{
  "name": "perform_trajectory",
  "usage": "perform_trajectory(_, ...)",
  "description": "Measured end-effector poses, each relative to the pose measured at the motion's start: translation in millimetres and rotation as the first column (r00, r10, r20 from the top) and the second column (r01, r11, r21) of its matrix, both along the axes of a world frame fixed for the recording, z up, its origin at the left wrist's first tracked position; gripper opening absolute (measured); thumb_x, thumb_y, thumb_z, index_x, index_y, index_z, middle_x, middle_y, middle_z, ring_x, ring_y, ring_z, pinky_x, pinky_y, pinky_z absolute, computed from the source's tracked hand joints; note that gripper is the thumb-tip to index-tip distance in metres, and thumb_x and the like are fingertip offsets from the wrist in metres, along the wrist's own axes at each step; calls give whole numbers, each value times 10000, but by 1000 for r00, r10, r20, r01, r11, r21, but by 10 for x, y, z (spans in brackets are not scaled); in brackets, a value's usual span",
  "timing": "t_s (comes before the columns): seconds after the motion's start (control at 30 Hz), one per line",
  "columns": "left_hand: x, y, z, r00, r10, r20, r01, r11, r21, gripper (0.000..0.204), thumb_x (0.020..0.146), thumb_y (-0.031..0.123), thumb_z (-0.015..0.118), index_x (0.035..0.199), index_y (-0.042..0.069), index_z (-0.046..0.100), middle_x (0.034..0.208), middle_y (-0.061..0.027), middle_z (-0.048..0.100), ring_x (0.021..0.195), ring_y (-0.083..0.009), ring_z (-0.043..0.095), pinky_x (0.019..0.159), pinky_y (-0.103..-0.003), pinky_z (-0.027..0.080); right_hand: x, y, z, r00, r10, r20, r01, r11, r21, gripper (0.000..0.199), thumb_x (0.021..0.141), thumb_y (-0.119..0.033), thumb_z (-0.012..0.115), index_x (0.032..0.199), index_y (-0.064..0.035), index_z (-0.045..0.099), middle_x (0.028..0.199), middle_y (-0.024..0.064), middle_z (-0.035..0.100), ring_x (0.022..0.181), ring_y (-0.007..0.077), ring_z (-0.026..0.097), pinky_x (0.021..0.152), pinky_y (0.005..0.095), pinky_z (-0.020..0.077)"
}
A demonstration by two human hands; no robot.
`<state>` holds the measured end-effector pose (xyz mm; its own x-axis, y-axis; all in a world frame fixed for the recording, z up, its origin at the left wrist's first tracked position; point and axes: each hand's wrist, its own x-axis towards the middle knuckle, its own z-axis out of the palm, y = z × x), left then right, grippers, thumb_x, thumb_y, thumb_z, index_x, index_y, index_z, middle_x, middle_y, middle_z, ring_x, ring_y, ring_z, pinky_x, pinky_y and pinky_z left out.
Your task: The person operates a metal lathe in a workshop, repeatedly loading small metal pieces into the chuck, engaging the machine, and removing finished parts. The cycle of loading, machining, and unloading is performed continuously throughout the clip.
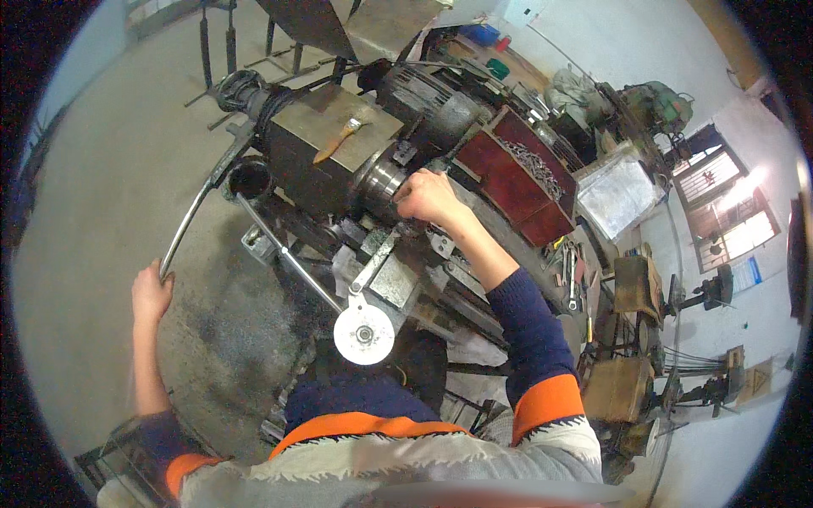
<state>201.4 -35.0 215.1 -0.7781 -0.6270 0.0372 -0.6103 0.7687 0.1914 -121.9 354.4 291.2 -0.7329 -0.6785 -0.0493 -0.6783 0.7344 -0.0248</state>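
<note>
The left hand (152, 290) is clamped on the long lever (196, 207); the right hand (428, 196) is closed at the chuck (383, 182); if the spindle turned, fingers or sleeve (529, 326) could get caught.

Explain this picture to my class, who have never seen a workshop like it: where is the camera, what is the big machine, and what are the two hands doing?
The camera sits on the worker's head and looks down, so its wide lens bends straight edges. The big grey machine looks like a lathe. The left hand grips the end of a long curved metal lever. The right hand is closed around something at the machine's round metal chuck; what it holds is hidden. A brush lies on top, a white handwheel sits nearest the worker, and a red tray holds metal shavings.
</note>
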Motion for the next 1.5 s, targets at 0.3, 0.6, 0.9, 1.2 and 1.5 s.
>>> perform_trajectory(0.3, -313, -1506, 25, 972, 190, 137, -132, 927, -352, 169, 757, 100, 555, 902, 51, 626, 907, -160, 628, 853, -330, 604, 723, -415, 488, -14, -13, -34, 999, -34, 23, 34, 999, -21, 287, 529, -239, 604, 770, -137, 720, 769, 102, 648, 868, 259, 572, 755, 368, 405)
perform_trajectory(0.6, -752, -2009, -113, 955, 289, 64, -282, 955, -97, 254, 788, 160, 561, 1023, 70, 597, 1047, -149, 606, 988, -302, 577, 794, -394, 472, 50, 0, 38, 1000, 2, -17, -2, 1000, 2, 309, 524, -238, 612, 803, -163, 720, 795, 89, 636, 932, 254, 543, 858, 383, 378)
perform_trajectory(0.9, -1682, -309, -2090, 965, -215, -152, 246, 939, 238, 395, 698, 205, 653, 1010, -32, 601, 947, -218, 626, 899, -328, 606, 765, -398, 468, 541, 1170, 290, 939, -36, -341, -139, 870, -474, 367, 530, -160, 609, 889, -112, 671, 1046, 103, 601, 1043, 290, 507, 918, 432, 361)
perform_trajectory(1.2, -2059, 2, -1719, 873, -422, 244, 449, 891, -68, 176, 744, 196, 589, 884, 98, 629, 888, -145, 633, 851, -316, 609, 724, -432, 482, 1744, 3275, -95, 717, -696, -45, 583, 634, -508, 307, 570, -98, 631, 869, -47, 678, 879, 163, 639, 839, 307, 604, 772, 352, 471)
perform_trajectory(1.5, -1486, -266, -1459, 971, -223, -86, 234, 815, 530, 362, 758, 158, 624, 1081, 2, 578, 747, -149, 630, 620, -220, 626, 559, -343, 504, 2764, 5346, -864, 97, -995, -39, 987, 101, -121, 584, 610, -138, 612, 1190, -104, 545, 1093, 168, 597, 1011, 300, 570, 842, 375, 454)
